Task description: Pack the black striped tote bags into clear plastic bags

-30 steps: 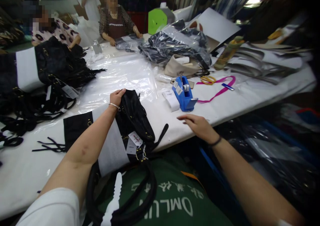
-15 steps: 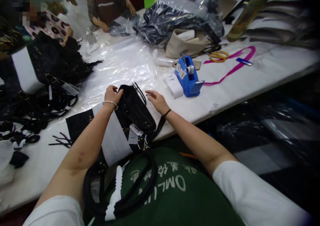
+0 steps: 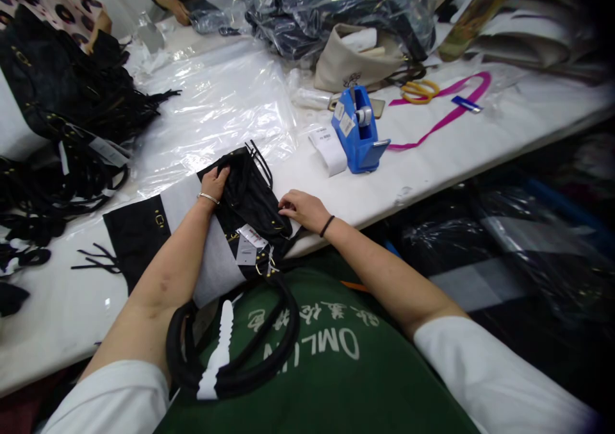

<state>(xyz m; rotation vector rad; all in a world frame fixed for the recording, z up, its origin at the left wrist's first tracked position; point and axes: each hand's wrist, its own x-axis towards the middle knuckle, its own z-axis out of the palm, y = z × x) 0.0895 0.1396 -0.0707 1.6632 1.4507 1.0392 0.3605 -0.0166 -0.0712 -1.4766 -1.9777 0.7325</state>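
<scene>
Black-and-white bag [image 3: 139, 232] lies flat at near edge of the white table [image 3: 432, 158], right in front of the person, its handles [image 3: 240, 363] hanging off toward the green apron. Left hand [image 3: 214, 184] sits on the bag's folded black cloth [image 3: 250, 197], fingers curled & clamped on it. Right hand [image 3: 302, 208] is at the cloth's rt edge, fingers together, tips pressed on; can't tell if they pinch. Paper tags [image 3: 247, 245] lie btwn the wrists. Blue tape dispenser [image 3: 358, 129] stands further back, well apart.
</scene>
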